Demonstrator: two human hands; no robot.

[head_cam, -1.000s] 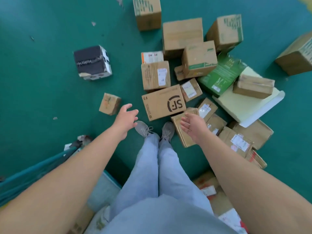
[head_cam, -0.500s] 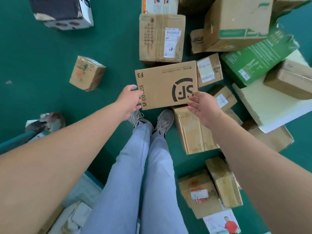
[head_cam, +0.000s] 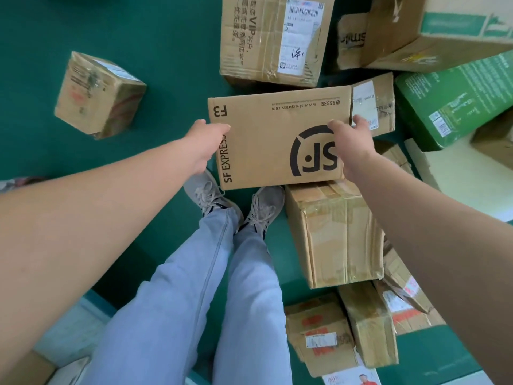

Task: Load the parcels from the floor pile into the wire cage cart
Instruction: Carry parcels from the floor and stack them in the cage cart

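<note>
A: Green floor [head_cam: 138, 29] throughout; cardboard parcels scattered over the right half and top of frame. No wire cage cart in view.

B: Hands?

A: Left hand [head_cam: 206, 143] pressed against the left edge of the SF Express box [head_cam: 277, 140], centre frame; fingers wrap over that edge, tips hidden behind it. Right hand [head_cam: 348, 145] clamped on the box's right edge, thumb lying on the printed face, fingers curled round the far side. Gripped from both sides.

B: Box off the floor?

A: Cannot tell for certain. Lower right corner overlaps the taped brown parcel [head_cam: 333, 234] just below it; near edge sits just above the shoes [head_cam: 236, 201]. Probably at the very start of a lift.

B: Remaining pile?

A: Plenty. Labelled carton [head_cam: 272, 37] at top centre, small cube parcel [head_cam: 97, 93] alone at upper left, green box [head_cam: 458, 104] at right edge, small labelled carton [head_cam: 373, 104] touching the SF box's right end, several red-taped parcels [head_cam: 319, 332] at lower right.

B: Progress estimate?

A: Early to middling, as a judgement only. Count already loaded unknowable with the cart out of frame. One parcel in hand, at least eight visible on the floor. Next: lift, turn toward the cart, place.
</note>
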